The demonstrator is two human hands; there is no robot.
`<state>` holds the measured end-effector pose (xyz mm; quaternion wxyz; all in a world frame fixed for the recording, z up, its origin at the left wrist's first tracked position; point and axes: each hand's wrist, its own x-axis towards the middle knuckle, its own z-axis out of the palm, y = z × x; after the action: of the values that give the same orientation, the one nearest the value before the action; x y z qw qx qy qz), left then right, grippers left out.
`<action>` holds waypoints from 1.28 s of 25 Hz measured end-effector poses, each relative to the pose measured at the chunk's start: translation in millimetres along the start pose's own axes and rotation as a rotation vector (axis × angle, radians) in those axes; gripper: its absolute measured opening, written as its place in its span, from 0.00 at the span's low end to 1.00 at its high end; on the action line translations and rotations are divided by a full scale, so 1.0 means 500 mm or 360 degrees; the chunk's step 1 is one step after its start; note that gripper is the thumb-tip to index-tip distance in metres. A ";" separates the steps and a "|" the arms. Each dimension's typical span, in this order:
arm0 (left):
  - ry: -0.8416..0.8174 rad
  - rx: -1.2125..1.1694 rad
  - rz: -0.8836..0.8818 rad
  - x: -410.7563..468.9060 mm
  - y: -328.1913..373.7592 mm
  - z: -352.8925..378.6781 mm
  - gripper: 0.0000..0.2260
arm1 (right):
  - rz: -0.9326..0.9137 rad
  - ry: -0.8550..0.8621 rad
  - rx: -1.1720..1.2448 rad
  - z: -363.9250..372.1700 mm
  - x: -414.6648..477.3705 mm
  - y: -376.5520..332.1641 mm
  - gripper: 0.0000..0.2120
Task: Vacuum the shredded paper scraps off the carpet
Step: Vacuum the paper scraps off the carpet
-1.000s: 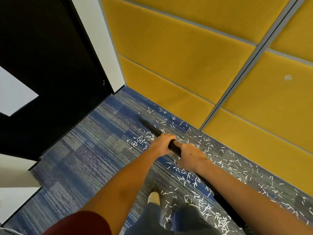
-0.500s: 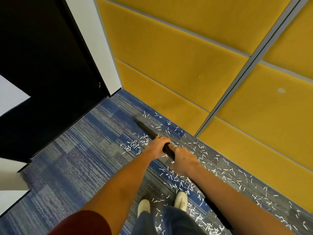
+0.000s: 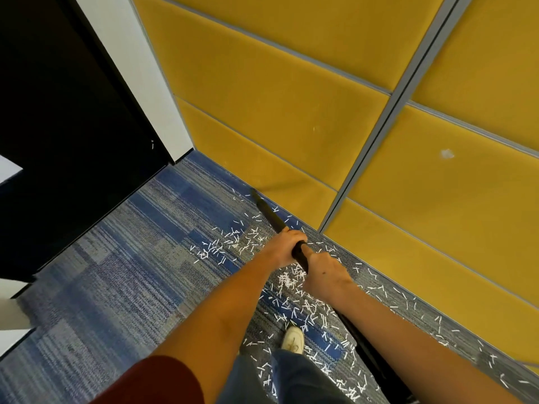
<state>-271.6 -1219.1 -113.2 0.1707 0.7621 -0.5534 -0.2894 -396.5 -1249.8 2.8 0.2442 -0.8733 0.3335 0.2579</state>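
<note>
So L hand (image 3: 284, 247), R hand (image 3: 326, 275) grip vac wand (image 3: 271, 214) amid scraps (image 3: 287, 279).

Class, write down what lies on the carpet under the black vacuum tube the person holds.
White paper scraps lie on the carpet beside the tube. The left hand and right hand grip it; whatever lies directly beneath them and the tube is covered.

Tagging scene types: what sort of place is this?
Likely an office or meeting room: yellow padded wall panels with grey trim, blue-grey carpet tiles. Left hand and right hand grip a wand over paper scraps.
</note>
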 end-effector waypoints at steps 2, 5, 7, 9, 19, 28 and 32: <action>0.0028 -0.0005 -0.0017 0.005 -0.004 0.006 0.10 | -0.0030 0.0002 -0.0008 -0.001 0.002 0.007 0.37; 0.0089 0.0014 -0.0060 0.007 -0.018 0.007 0.12 | -0.0054 0.0000 0.0003 -0.006 0.013 0.006 0.37; 0.0107 0.0013 -0.0077 0.006 -0.030 -0.007 0.13 | -0.0064 -0.0008 0.0000 -0.010 0.020 -0.004 0.37; 0.0081 0.0042 -0.0081 0.005 -0.047 -0.027 0.15 | -0.0055 -0.0011 -0.0013 -0.013 0.033 -0.023 0.36; -0.0055 -0.0004 -0.0041 -0.057 -0.147 -0.094 0.17 | 0.0091 -0.0061 0.0079 -0.001 0.053 -0.165 0.29; -0.0067 0.0001 0.0069 -0.136 -0.133 -0.106 0.16 | 0.0219 -0.0044 0.0016 0.037 0.006 -0.216 0.27; -0.0134 -0.0023 0.0116 -0.133 -0.082 -0.095 0.12 | 0.0261 0.0003 0.0056 0.041 -0.022 -0.191 0.26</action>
<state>-225.9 -1145.6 -83.6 0.1633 0.7273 -0.5854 -0.3189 -341.8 -1169.6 18.4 0.2372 -0.8389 0.4085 0.2704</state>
